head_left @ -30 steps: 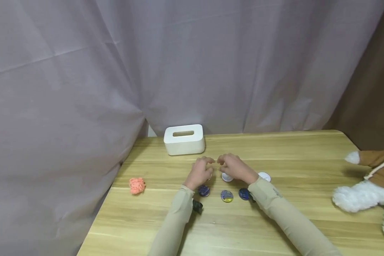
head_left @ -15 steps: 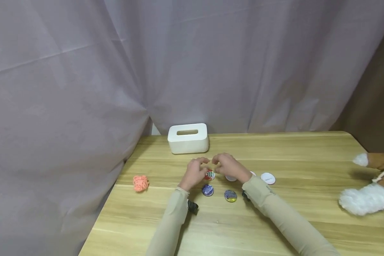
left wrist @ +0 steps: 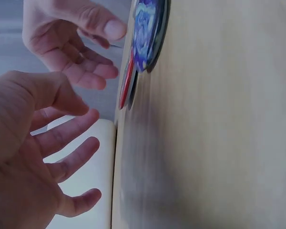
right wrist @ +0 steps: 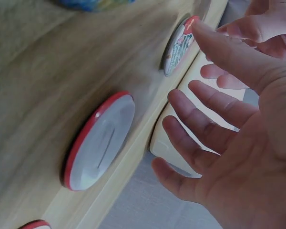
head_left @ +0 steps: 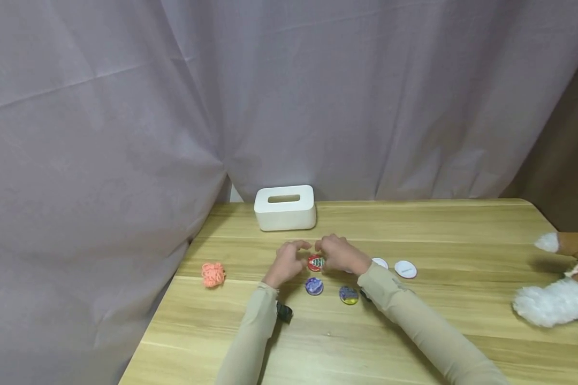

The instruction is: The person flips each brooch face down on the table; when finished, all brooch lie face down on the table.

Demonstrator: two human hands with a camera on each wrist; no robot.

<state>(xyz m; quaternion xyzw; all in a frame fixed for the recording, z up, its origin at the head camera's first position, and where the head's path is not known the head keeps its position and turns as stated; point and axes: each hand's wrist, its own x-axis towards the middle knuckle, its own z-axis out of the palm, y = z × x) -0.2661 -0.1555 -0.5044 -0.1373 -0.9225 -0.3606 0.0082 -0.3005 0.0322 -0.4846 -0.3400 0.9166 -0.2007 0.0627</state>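
A round badge-like disc in red and green (head_left: 316, 262) lies flat on the table between the two hands. My left hand (head_left: 286, 263) hovers just to its left, fingers spread and relaxed, holding nothing. Over the disc's right side is my right hand (head_left: 339, 254); in the right wrist view its loosely bent fingers (right wrist: 195, 129) are bare too. Nearer the person lie a purple-blue disc (head_left: 314, 286) and a blue-yellow disc (head_left: 349, 295). A white disc with a red rim (right wrist: 102, 143) lies beside the right hand, mostly covered by it in the head view.
Two more white discs, one near the sleeve (head_left: 380, 262) and one farther right (head_left: 405, 269), lie on the wooden table (head_left: 366, 347). A white tissue box (head_left: 286, 214) stands behind the hands. Orange yarn (head_left: 213, 274) is at left, a plush toy (head_left: 554, 299) at right.
Both hands have shifted slightly left in view, uncovering the red-green disc and the white disc near the right sleeve. The head view has turned a little. No disc was picked up.
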